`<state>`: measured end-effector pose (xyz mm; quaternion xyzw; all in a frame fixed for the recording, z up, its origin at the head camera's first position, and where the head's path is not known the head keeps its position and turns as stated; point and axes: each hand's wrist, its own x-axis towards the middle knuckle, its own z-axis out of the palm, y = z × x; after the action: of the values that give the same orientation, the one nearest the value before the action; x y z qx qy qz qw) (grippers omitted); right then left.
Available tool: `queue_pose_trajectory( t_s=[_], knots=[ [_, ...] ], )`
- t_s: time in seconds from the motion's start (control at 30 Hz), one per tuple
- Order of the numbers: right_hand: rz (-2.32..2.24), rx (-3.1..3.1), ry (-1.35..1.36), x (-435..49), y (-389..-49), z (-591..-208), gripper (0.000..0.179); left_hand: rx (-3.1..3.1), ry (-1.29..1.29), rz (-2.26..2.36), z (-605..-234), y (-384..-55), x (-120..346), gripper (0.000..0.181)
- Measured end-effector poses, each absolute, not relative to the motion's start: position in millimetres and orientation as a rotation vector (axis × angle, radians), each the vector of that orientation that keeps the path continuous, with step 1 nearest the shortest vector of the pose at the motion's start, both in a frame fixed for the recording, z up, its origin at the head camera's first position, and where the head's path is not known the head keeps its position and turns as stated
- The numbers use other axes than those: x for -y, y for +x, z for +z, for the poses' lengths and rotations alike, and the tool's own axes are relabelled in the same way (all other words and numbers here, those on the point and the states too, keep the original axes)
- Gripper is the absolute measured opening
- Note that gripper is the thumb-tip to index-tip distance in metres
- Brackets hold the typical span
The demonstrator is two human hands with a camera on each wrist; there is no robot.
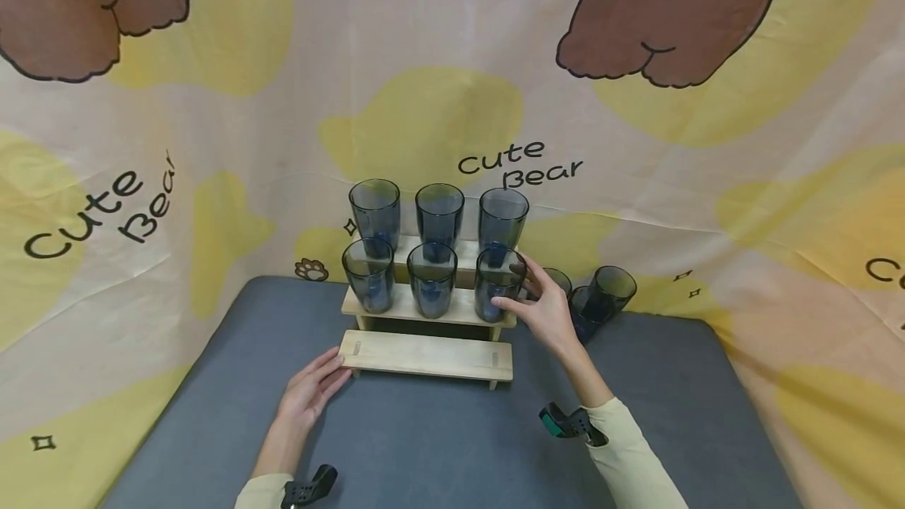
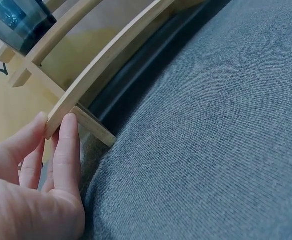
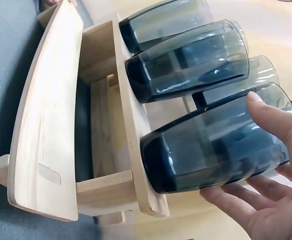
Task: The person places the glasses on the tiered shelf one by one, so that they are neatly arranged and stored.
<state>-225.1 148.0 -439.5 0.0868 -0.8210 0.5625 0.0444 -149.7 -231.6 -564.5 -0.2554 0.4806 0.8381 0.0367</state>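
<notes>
A three-tier wooden stand (image 1: 427, 356) holds blue-grey drinking glasses on its upper two tiers; the lowest tier is bare. My right hand (image 1: 547, 313) grips the glass (image 3: 216, 145) at the right end of the middle tier, thumb on one side and fingers on the other. That glass stands upright with its base at the shelf board. At the stand's lower left corner, my left hand (image 1: 307, 399) pinches the end of the lowest board (image 2: 100, 62) between thumb and fingers. Two more glasses, a left one (image 1: 368, 277) and a middle one (image 1: 432, 281), share the middle tier.
Three glasses (image 1: 440, 214) line the top tier. Right of the stand, behind my right hand, more dark glasses (image 1: 612, 289) stand close together, one leaning. Grey cloth (image 1: 424, 446) covers the table, and a printed curtain (image 1: 311, 132) hangs close behind the stand.
</notes>
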Motion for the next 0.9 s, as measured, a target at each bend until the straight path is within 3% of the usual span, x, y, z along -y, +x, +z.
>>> queue_pose_trajectory(
  t_s=[0.37, 0.9],
  knots=[
    [1.609, 2.638, 0.337, -160.0, -219.6, -433.6, 0.089, -1.434, -0.767, 2.58, -564.0, -150.3, 232.0, 0.023],
    [1.541, 2.564, 0.238, -223.7, -211.0, -435.3, 0.08, -1.416, -0.772, 2.575, -564.3, -150.5, 233.2, 0.025]
  ],
)
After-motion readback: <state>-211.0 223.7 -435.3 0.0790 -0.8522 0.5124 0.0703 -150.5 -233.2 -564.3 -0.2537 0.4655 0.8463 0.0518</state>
